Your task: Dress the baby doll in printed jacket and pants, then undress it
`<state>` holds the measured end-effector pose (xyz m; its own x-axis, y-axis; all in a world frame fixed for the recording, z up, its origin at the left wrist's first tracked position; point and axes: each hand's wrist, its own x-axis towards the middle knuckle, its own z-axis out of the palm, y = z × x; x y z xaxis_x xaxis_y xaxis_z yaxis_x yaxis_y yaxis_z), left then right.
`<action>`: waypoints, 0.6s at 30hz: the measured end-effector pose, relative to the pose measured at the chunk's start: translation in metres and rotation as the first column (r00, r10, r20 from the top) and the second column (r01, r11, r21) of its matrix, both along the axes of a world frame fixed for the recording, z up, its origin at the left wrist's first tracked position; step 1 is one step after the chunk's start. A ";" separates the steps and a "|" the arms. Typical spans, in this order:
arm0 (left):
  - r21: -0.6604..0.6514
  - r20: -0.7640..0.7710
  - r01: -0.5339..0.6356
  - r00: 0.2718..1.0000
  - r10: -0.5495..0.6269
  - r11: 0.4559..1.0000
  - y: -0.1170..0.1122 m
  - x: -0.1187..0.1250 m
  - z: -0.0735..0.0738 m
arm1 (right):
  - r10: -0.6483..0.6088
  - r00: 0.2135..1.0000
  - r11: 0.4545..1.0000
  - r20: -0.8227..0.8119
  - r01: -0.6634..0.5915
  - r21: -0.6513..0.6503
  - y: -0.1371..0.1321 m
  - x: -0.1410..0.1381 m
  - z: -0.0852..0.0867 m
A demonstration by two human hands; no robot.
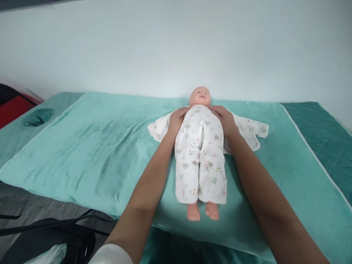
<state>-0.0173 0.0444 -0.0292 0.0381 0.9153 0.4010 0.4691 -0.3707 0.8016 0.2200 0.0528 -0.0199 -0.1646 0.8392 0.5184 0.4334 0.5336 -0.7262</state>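
A baby doll [200, 96] lies on its back, its head toward the wall and its bare feet toward me. White printed baby trousers [189, 157] cover its legs and reach up to its chest. Under it a white baby shirt [249, 130] is spread out, with the sleeves to either side. My left hand [177, 119] is closed at the upper left edge of the trousers, partly over the shirt. On the other side my right hand [225, 119] grips the upper right edge. The thumbs and some fingertips are hidden against the cloth.
A light green sheet [110, 146] covers the bed [316, 128], which stands against a white wall [176, 47]. At the left end of the bed is a round hole [38, 116]. A black chair-like object [52, 238] and a red item [13, 110] are at the left.
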 end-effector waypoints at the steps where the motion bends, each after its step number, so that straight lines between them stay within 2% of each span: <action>1: 0.024 -0.035 -0.013 0.999 0.014 1.000 -0.006 -0.003 -0.004 | -0.011 1.000 1.000 0.000 0.011 0.011 -0.004 0.002 -0.003; 4: 0.065 -0.107 -0.084 0.990 0.090 0.994 -0.029 -0.011 -0.014 | -0.076 0.997 0.997 -0.016 0.076 -0.004 -0.020 0.010 -0.015; 7: 0.043 -0.133 -0.117 0.984 0.121 0.992 -0.057 -0.011 -0.021 | -0.101 0.995 0.995 -0.006 0.100 -0.021 -0.045 0.014 -0.020; 12: 0.010 -0.205 -0.121 0.971 0.120 0.993 -0.108 -0.005 -0.021 | -0.072 0.996 0.996 0.060 0.075 -0.050 -0.105 0.015 -0.016; 15: 0.003 -0.313 -0.135 0.941 0.130 0.991 -0.140 -0.004 -0.019 | -0.139 0.988 0.983 0.068 0.145 -0.109 -0.142 0.012 -0.020; 18: 0.002 -0.399 -0.122 0.910 0.113 0.993 -0.167 -0.006 -0.020 | -0.230 0.973 0.962 -0.015 0.225 -0.157 -0.177 0.008 -0.024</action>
